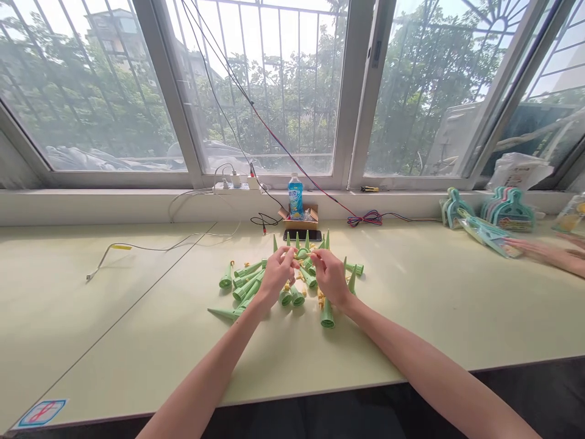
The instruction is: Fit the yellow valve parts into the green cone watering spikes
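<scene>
Sticker (pixel 42 414) on tabletop (pixel 137 366), btm L of frame: tilted red no., resembling "8", w/ blue border. Bottle (pixel 295 198), upper ctr: label lettering too small to read. Plastic bag (pixel 520 171), upper R: print illeg.

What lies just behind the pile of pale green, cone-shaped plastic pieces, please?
A flat black phone-like slab, then a brown cardboard box. Green tips cover parts of the slab's near edge; anything beneath it is hidden.

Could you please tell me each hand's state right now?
Left hand: fingers bent, over the green cones; any hold cannot be told.
Right hand: fingers bent likewise; any hold cannot be told.
</scene>
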`<state>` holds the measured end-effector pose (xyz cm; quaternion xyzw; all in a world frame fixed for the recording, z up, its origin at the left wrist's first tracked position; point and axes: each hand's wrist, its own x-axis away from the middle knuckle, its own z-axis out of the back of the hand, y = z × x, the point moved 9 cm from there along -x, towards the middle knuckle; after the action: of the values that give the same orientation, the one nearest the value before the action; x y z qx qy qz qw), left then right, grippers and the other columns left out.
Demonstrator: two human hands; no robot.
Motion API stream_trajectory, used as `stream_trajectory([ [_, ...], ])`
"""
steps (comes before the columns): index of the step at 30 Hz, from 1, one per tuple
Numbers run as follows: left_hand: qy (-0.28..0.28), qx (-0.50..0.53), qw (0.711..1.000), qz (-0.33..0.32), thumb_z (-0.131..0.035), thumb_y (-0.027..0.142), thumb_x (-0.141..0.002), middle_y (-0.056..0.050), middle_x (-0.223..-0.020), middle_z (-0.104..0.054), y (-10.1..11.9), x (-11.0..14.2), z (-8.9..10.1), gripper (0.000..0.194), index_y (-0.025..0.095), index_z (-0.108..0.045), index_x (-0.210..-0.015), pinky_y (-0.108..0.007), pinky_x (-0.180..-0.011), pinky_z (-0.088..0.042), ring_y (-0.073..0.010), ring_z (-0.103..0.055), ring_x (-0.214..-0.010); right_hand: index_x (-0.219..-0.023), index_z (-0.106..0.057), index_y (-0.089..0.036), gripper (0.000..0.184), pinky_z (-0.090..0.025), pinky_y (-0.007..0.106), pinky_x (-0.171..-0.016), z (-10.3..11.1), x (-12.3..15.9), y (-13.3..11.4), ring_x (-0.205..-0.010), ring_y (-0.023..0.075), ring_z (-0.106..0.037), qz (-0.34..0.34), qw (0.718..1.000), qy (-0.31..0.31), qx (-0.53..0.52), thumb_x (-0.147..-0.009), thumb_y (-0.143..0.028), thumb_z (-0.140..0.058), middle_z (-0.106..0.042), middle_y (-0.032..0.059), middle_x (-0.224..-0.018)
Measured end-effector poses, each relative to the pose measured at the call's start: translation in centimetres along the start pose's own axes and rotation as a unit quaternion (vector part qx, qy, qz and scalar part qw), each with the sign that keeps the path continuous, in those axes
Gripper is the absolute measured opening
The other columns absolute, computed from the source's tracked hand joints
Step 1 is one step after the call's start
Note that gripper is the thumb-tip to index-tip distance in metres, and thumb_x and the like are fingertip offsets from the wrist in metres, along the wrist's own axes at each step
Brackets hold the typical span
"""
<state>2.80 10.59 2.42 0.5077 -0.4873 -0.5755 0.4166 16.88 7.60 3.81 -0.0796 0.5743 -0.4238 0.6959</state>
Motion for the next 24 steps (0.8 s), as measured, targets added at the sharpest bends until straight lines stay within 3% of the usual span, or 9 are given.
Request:
stream_trajectory([
  [4, -0.031, 0.014, 0.999, 0.035, -0.060, 0.060, -0.081, 0.001, -0.064, -0.059, -0.4, 0.1, -0.7, 0.047, 0.017, -0.056, -0.100, -0.021, -0.039, -0.039, -0.0057, -0.040, -0.038, -0.093, -0.062, -0.018, 0.028, -0.043, 0.028, -0.068, -0.2, -0.1, -0.4, -0.073, 0.0174, -0.056, 0.019, 1.000, -0.010, 0.000, -0.100, -0.033, -0.040, -0.065, 0.0063, -0.085],
  [14, -0.064, 0.050, 0.995, 0.054, -0.067, 0.056, -0.078, -0.001, -0.069, -0.061, -0.7, 0.3, -1.1, 0.045, 0.017, -0.055, -0.097, -0.021, -0.043, -0.041, -0.0051, -0.040, -0.042, -0.082, -0.058, -0.019, 0.027, -0.037, 0.026, -0.058, -0.4, 0.0, 0.2, -0.058, 0.0138, -0.046, -0.023, 0.999, -0.032, -0.023, -0.099, -0.033, -0.042, -0.055, 0.0002, -0.068],
  [21, -0.080, 0.028, 0.996, 0.030, -0.068, 0.053, -0.078, 0.002, -0.067, -0.055, -0.2, 0.4, -1.2, 0.048, 0.019, -0.052, -0.109, -0.021, -0.042, -0.041, -0.0076, -0.047, -0.045, -0.073, -0.053, -0.019, 0.033, -0.033, 0.026, -0.056, -0.2, -0.1, 0.1, -0.056, 0.0126, -0.042, -0.036, 0.999, -0.028, -0.016, -0.099, -0.036, -0.042, -0.051, -0.0014, -0.063],
  [24, -0.082, -0.008, 0.997, 0.003, -0.066, 0.051, -0.080, 0.000, -0.076, -0.057, 0.4, 0.6, -1.3, 0.049, 0.020, -0.050, -0.113, -0.020, -0.040, -0.040, -0.0073, -0.049, -0.047, -0.068, -0.048, -0.020, 0.036, -0.030, 0.026, -0.053, -0.1, -0.1, 0.3, -0.052, 0.0118, -0.038, -0.049, 0.998, -0.024, -0.015, -0.098, -0.038, -0.042, -0.046, -0.0033, -0.057],
])
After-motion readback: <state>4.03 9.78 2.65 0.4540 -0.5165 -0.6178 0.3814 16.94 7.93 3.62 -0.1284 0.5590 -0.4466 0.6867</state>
